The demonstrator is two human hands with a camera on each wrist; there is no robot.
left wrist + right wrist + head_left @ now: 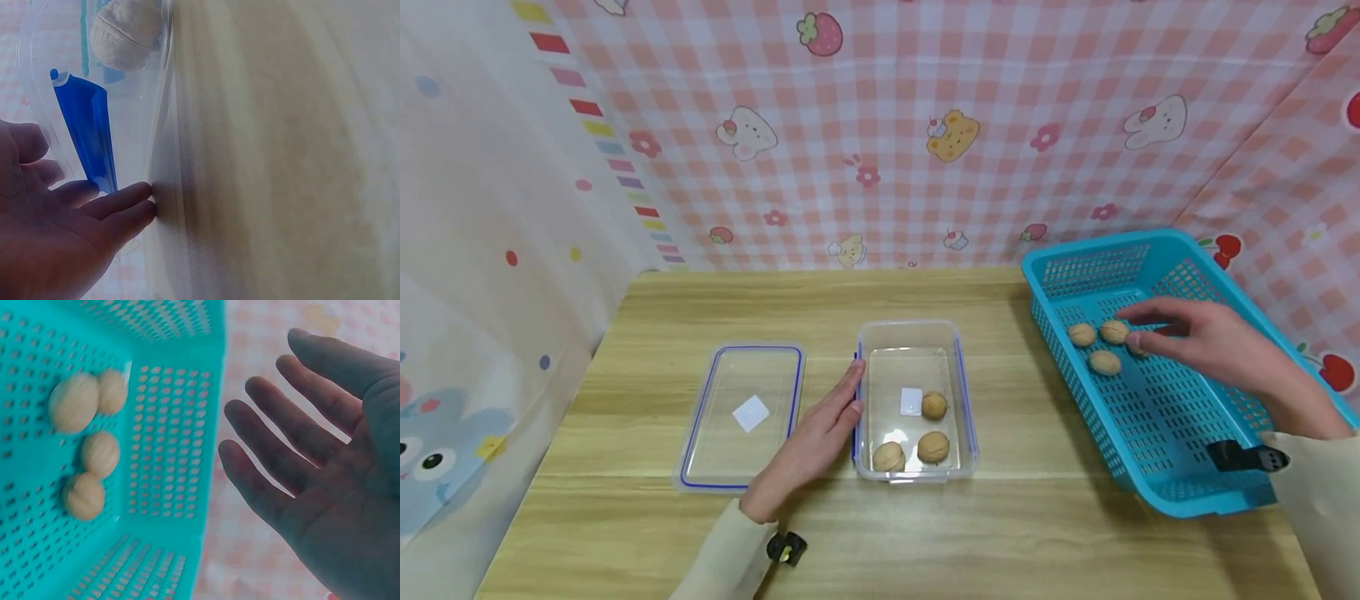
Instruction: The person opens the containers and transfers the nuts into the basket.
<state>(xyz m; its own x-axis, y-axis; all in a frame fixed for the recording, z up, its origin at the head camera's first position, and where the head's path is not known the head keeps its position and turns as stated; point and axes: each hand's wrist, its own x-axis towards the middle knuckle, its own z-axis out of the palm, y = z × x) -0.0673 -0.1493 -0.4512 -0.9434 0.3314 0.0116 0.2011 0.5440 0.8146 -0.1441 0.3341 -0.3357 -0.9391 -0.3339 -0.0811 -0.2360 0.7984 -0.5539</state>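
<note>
A clear plastic food container [913, 333] holds three walnuts [933, 447] near its front and right side. My left hand [812, 442] rests against the container's left side with its fingers extended; the left wrist view shows the fingers beside a blue side clip [87, 131]. My right hand [1217, 342] is over a turquoise basket [1180, 450], thumb and fingers apart, just above several walnuts [1105, 362]. One of these is partly hidden by the hand in the head view. In the right wrist view the fingers [269, 431] are spread, with nothing between them.
The container's lid [722, 408], with a blue seal and a white label, lies flat on the wooden table [1000, 533] left of the container. A checked cloth [880, 200] hangs behind the table. The basket stands at the right, its rim raised around the walnuts.
</note>
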